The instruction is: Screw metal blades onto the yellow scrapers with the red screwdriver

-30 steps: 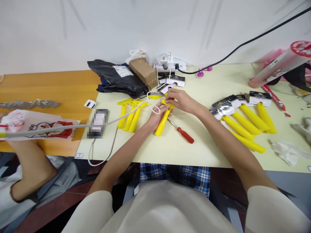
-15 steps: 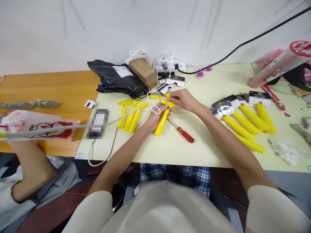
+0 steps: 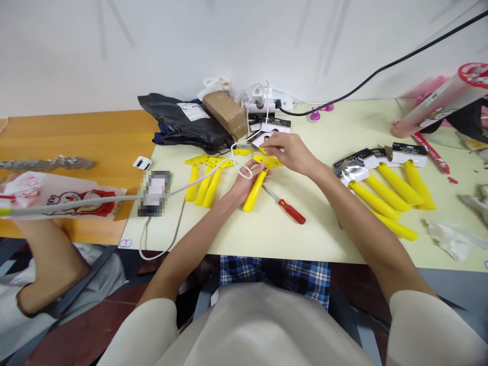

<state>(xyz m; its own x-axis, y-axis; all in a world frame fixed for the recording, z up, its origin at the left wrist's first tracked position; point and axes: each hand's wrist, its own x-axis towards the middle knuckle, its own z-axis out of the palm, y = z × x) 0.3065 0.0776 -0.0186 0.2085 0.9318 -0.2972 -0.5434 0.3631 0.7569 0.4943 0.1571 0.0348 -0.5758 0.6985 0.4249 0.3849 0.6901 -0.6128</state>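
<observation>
My left hand [image 3: 244, 184] is wrapped round the upper part of a yellow handle [image 3: 254, 192], whose wide head points up and right. Just above that head is my right hand [image 3: 287, 150], its thumb and fingertips pinched together; anything between them is too small to make out. A screwdriver with a red grip [image 3: 292, 211] lies on the table to the right of the handle, its shaft pointing up and left. Several similar yellow handles [image 3: 212, 187] lie to the left of my left hand. A loose yellow piece [image 3: 244, 151] is behind my hands.
Packaged yellow tools [image 3: 385, 198] lie right. Behind are a black bag [image 3: 183, 124], a cardboard box [image 3: 225, 113] and a power strip [image 3: 282, 101]. A white cable [image 3: 206, 175] crosses near my left hand. Left are a phone [image 3: 154, 193] and another person's arm [image 3: 51, 259].
My right hand has lifted slightly up off the head of the yellow handle, showing more of it. My left hand keeps its hold.
</observation>
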